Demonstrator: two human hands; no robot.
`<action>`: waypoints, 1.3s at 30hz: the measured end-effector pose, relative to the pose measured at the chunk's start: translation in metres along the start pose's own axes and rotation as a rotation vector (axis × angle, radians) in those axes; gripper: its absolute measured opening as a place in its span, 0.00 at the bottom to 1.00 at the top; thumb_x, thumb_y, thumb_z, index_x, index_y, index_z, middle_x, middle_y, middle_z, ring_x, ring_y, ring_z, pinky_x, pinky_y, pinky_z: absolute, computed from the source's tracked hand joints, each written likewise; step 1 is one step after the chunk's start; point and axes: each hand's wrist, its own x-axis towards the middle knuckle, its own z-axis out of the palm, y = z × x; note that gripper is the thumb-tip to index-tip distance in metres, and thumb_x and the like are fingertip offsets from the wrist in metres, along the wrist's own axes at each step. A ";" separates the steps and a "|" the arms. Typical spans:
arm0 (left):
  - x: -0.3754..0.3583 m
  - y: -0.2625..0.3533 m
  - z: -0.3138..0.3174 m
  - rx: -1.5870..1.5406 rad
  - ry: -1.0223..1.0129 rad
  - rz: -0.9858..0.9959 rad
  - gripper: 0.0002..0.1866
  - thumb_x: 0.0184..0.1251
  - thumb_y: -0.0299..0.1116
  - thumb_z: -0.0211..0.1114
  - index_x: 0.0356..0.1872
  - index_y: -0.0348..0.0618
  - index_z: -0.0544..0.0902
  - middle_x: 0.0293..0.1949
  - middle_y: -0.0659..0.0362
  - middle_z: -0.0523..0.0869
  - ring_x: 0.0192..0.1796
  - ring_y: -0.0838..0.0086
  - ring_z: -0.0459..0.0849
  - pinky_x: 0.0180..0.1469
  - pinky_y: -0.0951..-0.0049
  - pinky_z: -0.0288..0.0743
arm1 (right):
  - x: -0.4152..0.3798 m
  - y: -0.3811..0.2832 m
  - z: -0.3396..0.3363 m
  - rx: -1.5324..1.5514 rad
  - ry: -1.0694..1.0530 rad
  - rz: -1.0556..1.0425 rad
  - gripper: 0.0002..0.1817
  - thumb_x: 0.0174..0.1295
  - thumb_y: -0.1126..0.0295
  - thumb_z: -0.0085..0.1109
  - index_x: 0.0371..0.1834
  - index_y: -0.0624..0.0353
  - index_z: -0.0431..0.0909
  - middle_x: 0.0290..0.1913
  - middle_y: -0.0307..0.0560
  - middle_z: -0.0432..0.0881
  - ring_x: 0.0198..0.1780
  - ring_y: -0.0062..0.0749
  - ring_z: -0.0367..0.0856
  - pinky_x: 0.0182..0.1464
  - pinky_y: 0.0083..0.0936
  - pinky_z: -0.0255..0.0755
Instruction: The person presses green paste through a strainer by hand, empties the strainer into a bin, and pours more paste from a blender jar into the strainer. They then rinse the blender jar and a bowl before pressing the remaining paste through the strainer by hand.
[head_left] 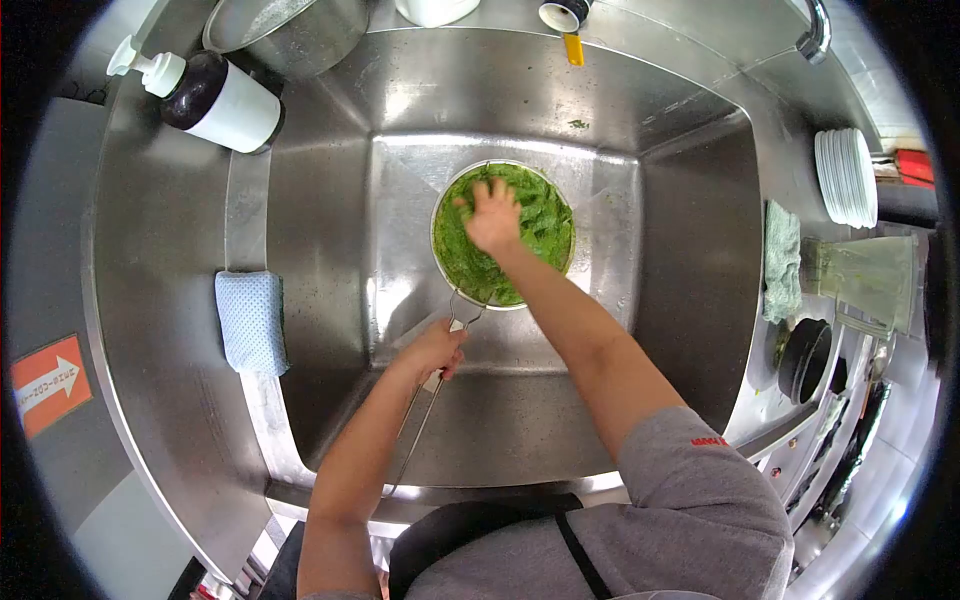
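Observation:
A round strainer point(433, 240) with a long wire handle sits low in the metal sink, filled with a bright green, wet-looking mash point(545, 215). My left hand point(433, 350) is closed around the handle, on the near side of the bowl. Over the left-centre of the mash is my right hand point(493, 216), palm down with its fingers spread and a little blurred. It appears to touch the green surface, and I see nothing held in it. What lies beneath the strainer is hidden.
The steel sink point(690, 220) surrounds the strainer. On the left rim are a pump bottle point(235, 105) and a blue-white sponge cloth point(250, 320); a large pot point(300, 40) stands behind. At right are stacked plates point(845, 178), a green cloth point(782, 260) and a blender jug point(870, 280).

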 end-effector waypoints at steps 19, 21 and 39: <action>-0.002 0.004 0.004 -0.002 -0.001 -0.037 0.08 0.61 0.34 0.49 0.37 0.45 0.62 0.16 0.65 0.63 0.13 0.81 0.61 0.12 0.77 0.58 | -0.019 0.027 0.015 0.022 -0.135 -0.212 0.09 0.48 0.71 0.41 0.29 0.59 0.71 0.31 0.55 0.75 0.31 0.49 0.76 0.34 0.39 0.71; -0.002 0.004 0.004 0.007 0.001 -0.039 0.08 0.61 0.34 0.49 0.38 0.45 0.62 0.16 0.65 0.63 0.13 0.81 0.61 0.12 0.77 0.58 | -0.017 0.025 0.015 0.015 -0.181 -0.196 0.09 0.48 0.71 0.40 0.28 0.60 0.71 0.31 0.57 0.75 0.31 0.49 0.76 0.35 0.40 0.71; 0.000 0.004 0.002 -0.026 -0.018 -0.022 0.07 0.62 0.33 0.47 0.36 0.44 0.61 0.16 0.62 0.64 0.13 0.80 0.61 0.12 0.76 0.58 | -0.035 0.042 -0.003 -0.089 0.074 -0.083 0.27 0.52 0.54 0.49 0.55 0.51 0.60 0.55 0.50 0.61 0.56 0.48 0.59 0.53 0.50 0.54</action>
